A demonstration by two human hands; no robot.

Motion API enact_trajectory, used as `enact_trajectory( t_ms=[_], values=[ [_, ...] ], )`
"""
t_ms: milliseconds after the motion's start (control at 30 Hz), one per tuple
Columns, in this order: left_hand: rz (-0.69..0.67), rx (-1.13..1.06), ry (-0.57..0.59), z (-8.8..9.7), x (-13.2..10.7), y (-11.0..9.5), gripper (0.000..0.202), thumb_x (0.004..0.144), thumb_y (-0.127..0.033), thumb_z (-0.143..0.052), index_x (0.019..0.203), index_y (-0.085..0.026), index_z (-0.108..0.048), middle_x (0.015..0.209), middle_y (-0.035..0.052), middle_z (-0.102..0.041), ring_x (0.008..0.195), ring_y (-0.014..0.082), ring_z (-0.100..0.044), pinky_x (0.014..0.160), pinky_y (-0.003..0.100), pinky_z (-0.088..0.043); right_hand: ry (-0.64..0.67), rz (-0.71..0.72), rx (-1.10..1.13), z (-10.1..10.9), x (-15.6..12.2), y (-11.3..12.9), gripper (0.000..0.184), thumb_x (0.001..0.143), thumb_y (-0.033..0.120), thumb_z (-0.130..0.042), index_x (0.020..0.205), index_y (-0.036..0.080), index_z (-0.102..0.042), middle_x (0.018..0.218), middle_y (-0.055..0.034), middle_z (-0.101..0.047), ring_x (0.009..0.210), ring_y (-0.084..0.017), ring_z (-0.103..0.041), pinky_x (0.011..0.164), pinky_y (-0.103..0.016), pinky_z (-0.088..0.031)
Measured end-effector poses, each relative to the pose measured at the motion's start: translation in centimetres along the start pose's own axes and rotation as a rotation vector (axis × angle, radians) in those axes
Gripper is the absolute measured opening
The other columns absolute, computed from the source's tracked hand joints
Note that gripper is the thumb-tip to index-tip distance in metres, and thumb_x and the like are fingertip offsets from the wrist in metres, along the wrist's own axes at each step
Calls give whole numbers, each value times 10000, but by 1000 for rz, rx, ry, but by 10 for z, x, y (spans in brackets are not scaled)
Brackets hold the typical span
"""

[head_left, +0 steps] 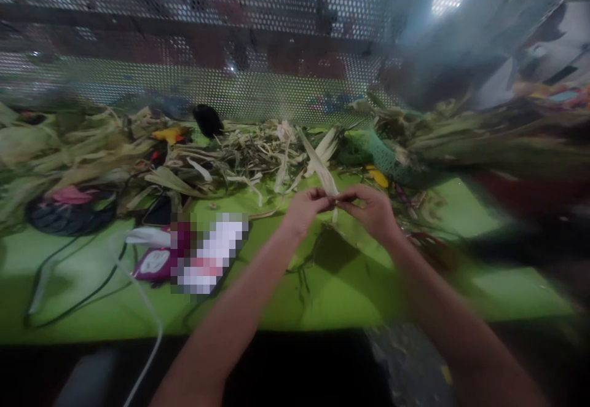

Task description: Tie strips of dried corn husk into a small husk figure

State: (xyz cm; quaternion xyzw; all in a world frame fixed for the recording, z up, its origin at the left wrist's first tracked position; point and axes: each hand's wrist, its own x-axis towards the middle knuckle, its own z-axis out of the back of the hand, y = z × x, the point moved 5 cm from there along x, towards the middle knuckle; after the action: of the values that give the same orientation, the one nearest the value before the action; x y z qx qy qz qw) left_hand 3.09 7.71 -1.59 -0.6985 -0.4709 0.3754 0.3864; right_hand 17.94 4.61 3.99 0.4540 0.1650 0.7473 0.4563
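Observation:
Between my two hands stands a pale dried corn husk [323,174], its wide end pointing up and a short tail hanging below my fingers. My left hand [308,207] pinches it from the left with thumb and forefinger. From the right, my right hand [371,210] pinches the same narrow part, its fingertips touching those of the left. Just behind lies a heap of shredded husk strips [249,152]. Whatever small detail lies at the fingertips is too blurred to make out.
The green tabletop [276,290] carries a blurred-out phone-like item [214,253], a purple tissue pack [154,264], a white cable [150,315] and a dark round coil [71,213]. A teal basket [383,152] holds husks. Perforated metal panels [258,81] rise behind.

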Motion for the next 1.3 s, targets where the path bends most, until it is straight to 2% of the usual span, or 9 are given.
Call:
enact_trajectory(
  t_ms=[233, 567, 800, 1067, 1167, 1300],
  values=[
    [-61, 11, 8, -5, -4, -4, 204, 588, -218, -811, 717, -121, -687, 695, 12, -680, 678, 111, -612, 809, 297, -491, 5, -19, -50, -2, 0, -9, 75, 814, 288, -724, 805, 214, -729, 776, -20, -712, 712, -169, -643, 677, -291, -504],
    [-163, 188, 64, -8, -7, -9, 144, 696, -255, -734, 753, -130, -693, 709, 26, -683, 691, 129, -620, 773, 292, -478, -49, -102, -69, -1, -2, -7, 41, 792, 224, -681, 777, 190, -665, 750, -12, -669, 680, -149, -597, 637, -269, -470],
    [-199, 285, 79, -8, -6, -7, 223, 661, -267, -772, 828, -141, -696, 789, 26, -701, 725, 125, -616, 752, 274, -460, -81, -186, 7, 0, -3, -7, 27, 741, 190, -686, 768, 188, -685, 729, -13, -697, 656, -152, -619, 626, -277, -483],
    [-156, 288, 86, -4, -1, -1, 124, 677, -196, -699, 778, -129, -674, 706, 23, -677, 679, 135, -610, 749, 294, -480, -32, -229, 218, -5, -3, -9, 65, 740, 223, -721, 780, 184, -689, 719, -5, -696, 664, -151, -626, 653, -288, -496],
    [-158, 278, 101, -4, 0, -3, 115, 684, -200, -699, 774, -134, -670, 713, 18, -671, 691, 135, -612, 771, 299, -485, -31, -220, 210, -4, -3, -9, 78, 751, 241, -729, 798, 183, -705, 750, -15, -712, 690, -158, -641, 668, -292, -503],
    [-128, 242, 120, -6, -3, -8, 148, 757, -289, -677, 778, -143, -670, 746, 32, -678, 730, 145, -627, 829, 321, -495, -72, -188, 140, -1, -3, -6, 91, 767, 273, -737, 789, 187, -714, 749, -17, -716, 686, -157, -639, 666, -289, -503]
  ],
)
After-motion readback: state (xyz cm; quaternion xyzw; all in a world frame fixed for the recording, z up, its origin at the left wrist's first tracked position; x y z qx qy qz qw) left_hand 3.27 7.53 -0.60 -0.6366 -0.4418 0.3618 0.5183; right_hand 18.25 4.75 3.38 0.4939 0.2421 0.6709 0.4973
